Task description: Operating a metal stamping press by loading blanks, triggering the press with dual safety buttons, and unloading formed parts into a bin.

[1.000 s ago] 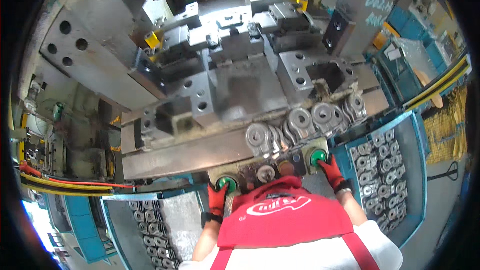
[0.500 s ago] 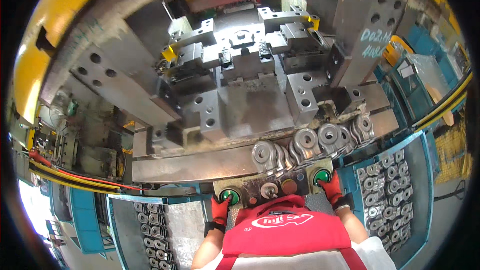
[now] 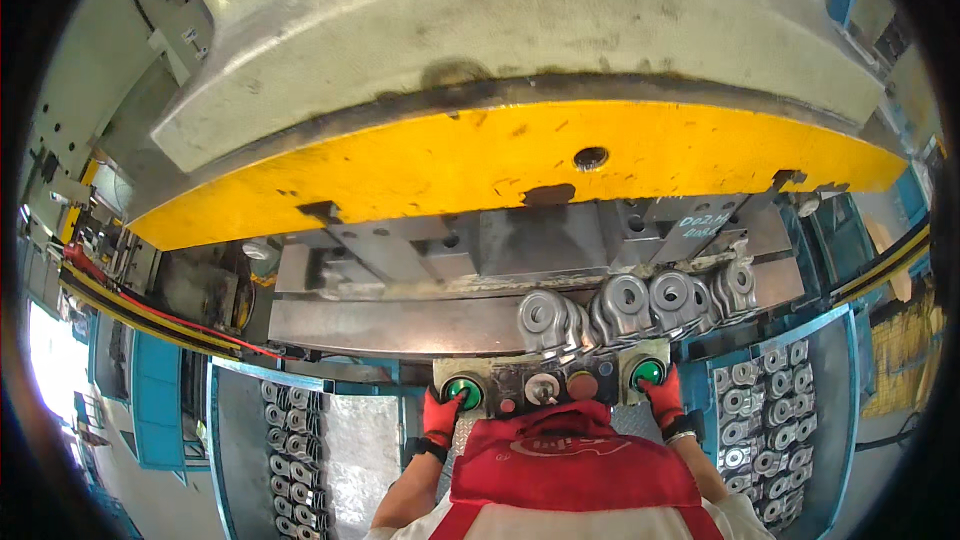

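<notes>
My left hand [image 3: 438,416], in a red glove, rests at the left end of a control panel [image 3: 510,388]. Its thumb reaches onto a green push button [image 3: 462,394], apart from the other fingers. At the panel's right end, my right hand [image 3: 663,397], gloved in red too, has its thumb on the other green button [image 3: 648,373]. Neither hand grasps anything that I can see. Beyond the panel, several ring-ended metal parts [image 3: 622,308] stand in a row on the press bed's ledge [image 3: 400,326]. The yellow-fronted press ram [image 3: 440,180] is low and hides most of the die.
A blue-framed bin [image 3: 218,440] at my left holds stacked metal parts beside a silvery sheet [image 3: 360,460]. Another bin [image 3: 852,390] at my right holds rows of similar parts. Yellow-and-black rails [image 3: 150,323] run along the left side, with a red hose there.
The press ram has come down in front of the die, covering the lit tooling seen before. Both hands stay with their thumbs on the green buttons.
</notes>
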{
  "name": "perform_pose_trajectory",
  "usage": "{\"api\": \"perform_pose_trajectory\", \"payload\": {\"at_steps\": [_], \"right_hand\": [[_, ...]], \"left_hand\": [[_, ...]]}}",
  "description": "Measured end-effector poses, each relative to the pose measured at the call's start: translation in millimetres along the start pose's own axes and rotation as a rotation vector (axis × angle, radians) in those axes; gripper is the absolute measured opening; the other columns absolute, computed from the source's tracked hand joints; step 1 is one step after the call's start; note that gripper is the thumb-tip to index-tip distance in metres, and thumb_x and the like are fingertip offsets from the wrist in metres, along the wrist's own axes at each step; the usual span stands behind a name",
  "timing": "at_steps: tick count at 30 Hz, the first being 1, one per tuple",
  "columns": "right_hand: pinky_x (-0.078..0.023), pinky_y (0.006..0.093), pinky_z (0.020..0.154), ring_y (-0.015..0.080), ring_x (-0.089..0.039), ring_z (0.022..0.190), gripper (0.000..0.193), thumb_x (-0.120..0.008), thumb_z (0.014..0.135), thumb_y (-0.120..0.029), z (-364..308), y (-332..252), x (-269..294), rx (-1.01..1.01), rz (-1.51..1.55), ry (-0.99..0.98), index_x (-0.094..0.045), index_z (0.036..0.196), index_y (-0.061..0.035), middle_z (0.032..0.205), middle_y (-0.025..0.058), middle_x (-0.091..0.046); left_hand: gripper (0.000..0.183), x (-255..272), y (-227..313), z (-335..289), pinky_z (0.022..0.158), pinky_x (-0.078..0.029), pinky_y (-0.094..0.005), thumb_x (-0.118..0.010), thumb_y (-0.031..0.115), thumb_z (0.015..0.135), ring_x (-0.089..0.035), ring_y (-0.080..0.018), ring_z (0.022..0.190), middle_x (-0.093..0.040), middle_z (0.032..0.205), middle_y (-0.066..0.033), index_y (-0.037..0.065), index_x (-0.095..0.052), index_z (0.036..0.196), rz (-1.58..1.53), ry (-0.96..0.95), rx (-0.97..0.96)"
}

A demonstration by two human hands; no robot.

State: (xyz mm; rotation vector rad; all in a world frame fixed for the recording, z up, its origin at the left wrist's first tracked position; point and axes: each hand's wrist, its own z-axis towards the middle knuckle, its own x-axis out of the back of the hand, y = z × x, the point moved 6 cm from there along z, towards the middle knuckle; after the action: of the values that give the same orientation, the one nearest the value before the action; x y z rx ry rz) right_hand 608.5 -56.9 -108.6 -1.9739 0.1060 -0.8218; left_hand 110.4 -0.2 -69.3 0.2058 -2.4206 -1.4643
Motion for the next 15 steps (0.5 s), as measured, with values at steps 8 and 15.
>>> {"api": "perform_pose_trajectory", "payload": {"at_steps": [8,15], "right_hand": [[-0.031,0.0361,0.1,0.0328,-0.036,0.121,0.101,-0.079,0.054,-0.025,5,9,-1,0.034,0.16,-0.054,-0.023,0.133,0.0048,0.128,0.0228,-0.037],[-0.035,0.0352,0.096,0.0268,-0.042,0.114,0.091,-0.078,0.058,-0.012,-2,-11,1,0.087,-0.07,0.032,-0.027,0.13,0.0055,0.124,0.0187,-0.042]], "left_hand": [[0.058,-8,52,-27,0.087,-0.042,-0.0344,-0.073,0.018,0.07,-0.054,-0.0258,0.101,-0.056,0.109,-0.0155,0.001,-0.043,0.116,0.254,-0.04,-0.051],[0.052,-88,210,-77,0.095,-0.036,-0.0408,-0.066,0.022,0.073,-0.046,-0.0372,0.11,-0.05,0.116,-0.0213,0.002,-0.048,0.118,0.556,-0.269,-0.878]]}}
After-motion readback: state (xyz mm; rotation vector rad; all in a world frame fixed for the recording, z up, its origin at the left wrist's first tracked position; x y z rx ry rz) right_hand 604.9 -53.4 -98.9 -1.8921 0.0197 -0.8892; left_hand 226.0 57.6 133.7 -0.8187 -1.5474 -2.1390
